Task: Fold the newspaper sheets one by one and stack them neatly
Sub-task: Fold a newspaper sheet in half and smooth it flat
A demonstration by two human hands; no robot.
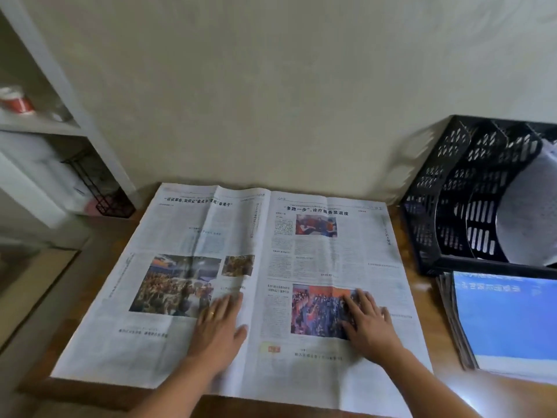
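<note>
A full newspaper sheet (241, 245) lies spread open and flat on the wooden table (422, 300), with its centre crease running away from me. My left hand (218, 325) rests flat on the left page just beside the crease, fingers straight and together. My right hand (366, 318) presses flat on the right page over a red and blue photo. A stack of folded newspapers (500, 321) with a blue page on top lies at the right edge of the table.
A black perforated file rack (461, 200) holding a curled white sheet stands at the back right, against the wall. A white shelf unit (60, 122) with a red cup and a black wire basket stands to the left. The newspaper's near edge overhangs the table front.
</note>
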